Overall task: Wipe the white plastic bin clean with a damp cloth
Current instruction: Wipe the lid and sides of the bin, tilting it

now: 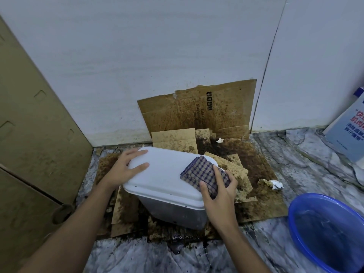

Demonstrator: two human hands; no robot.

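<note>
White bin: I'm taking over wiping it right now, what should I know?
Left hand: flat on the top of the white bin, at its far-left corner, steadying it.
Right hand: grips the checked cloth on the top's right side.
The bin stands on stained cardboard; a blue basin of water sits on the floor to the right.
Done: the top looks white.
Left: the near side wall looks grey and speckled; wipe it and probably the other sides.

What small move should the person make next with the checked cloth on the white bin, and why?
Probably sweep the folded purple-checked cloth leftward across the white plastic bin's lid: the right hand holds it at the lid's right end, most of the lid lies uncovered, and the left hand steadies the other end.
</note>
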